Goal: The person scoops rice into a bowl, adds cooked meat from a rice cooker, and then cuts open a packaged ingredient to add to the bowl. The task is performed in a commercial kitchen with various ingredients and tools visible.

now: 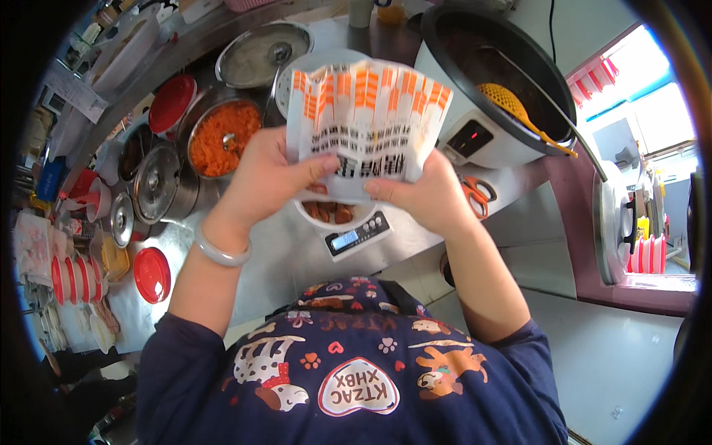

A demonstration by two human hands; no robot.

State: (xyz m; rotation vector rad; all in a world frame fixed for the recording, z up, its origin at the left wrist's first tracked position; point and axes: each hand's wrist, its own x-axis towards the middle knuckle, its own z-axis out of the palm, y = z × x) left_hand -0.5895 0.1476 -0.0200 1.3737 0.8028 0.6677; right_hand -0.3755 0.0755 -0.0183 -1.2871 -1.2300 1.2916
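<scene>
Both my hands grip a white paper bag point(374, 111) with orange stripes and black print, held up in front of me. My left hand point(278, 174) closes on its left side, thumb across the front. At the lower right edge of the bag my right hand point(421, 194) holds on the same way. Below sits a white bowl point(368, 213) with brown chunks point(341, 215) in it, partly hidden by the bag. It rests on a kitchen scale point(360, 236) with a lit display. The bag's contents are hidden.
A metal bowl of shredded orange food point(222, 133) stands at left, near lidded metal pots point(157, 182) and red lids point(152, 274). At right is a large cooker point(475, 122) holding a yellow slotted ladle point(508, 101). Orange-handled scissors point(480, 194) lie beside it.
</scene>
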